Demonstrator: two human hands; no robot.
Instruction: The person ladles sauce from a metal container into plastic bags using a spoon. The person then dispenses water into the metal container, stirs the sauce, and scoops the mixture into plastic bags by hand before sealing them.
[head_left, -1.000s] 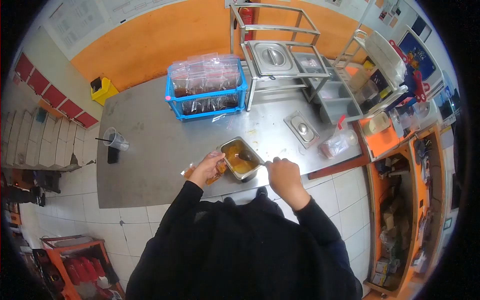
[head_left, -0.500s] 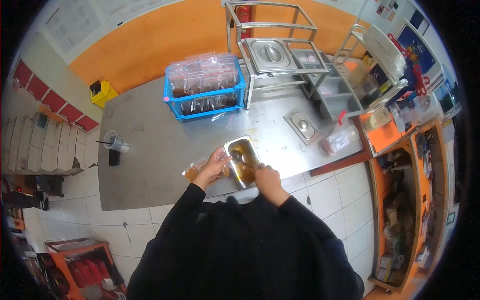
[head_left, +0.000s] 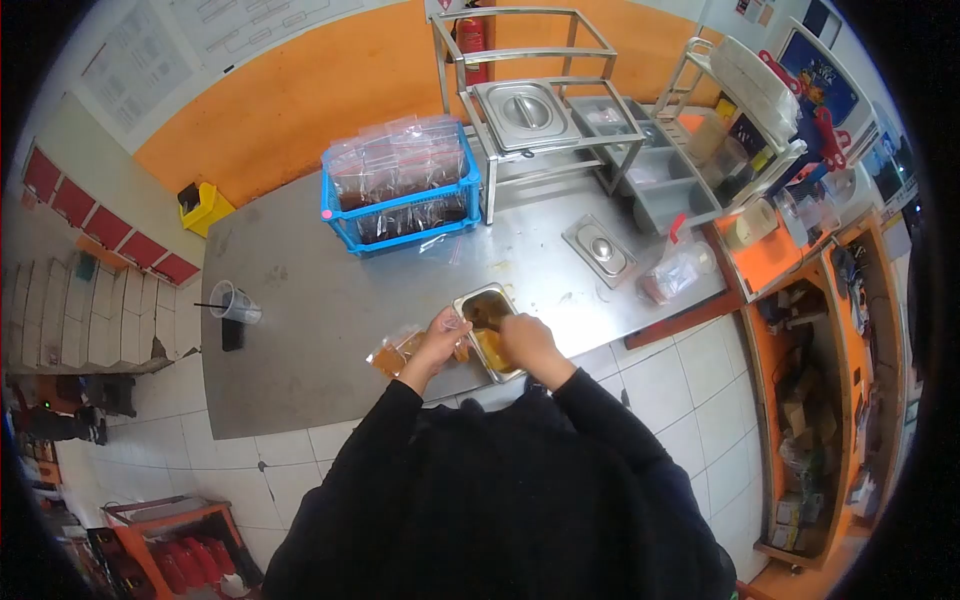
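Note:
A steel pan [head_left: 461, 313] of yellow-brown sauce stands at the table's near edge. My right hand [head_left: 530, 345] is over its right side, fingers closed round a spoon whose handle is mostly covered by the hand. Just left of the pan, my left hand [head_left: 437, 338] pinches a small clear plastic bag [head_left: 455, 324] by its mouth. Filled bags of orange-brown sauce [head_left: 392, 352] lie flat on the table beside the left hand. Part of what that hand holds is hidden behind the fingers.
A blue crate [head_left: 405, 236] full of filled zip bags stands behind on the steel table [head_left: 300, 290]. A steel lid [head_left: 600, 247], a bagged item [head_left: 670, 275] and a metal rack [head_left: 488, 185] are to the right. A plastic cup [head_left: 237, 303] stands at left.
My right hand has moved left and up over the pan, with the spoon now mostly hidden. My left hand keeps the bag beside the pan. The view has shifted slightly.

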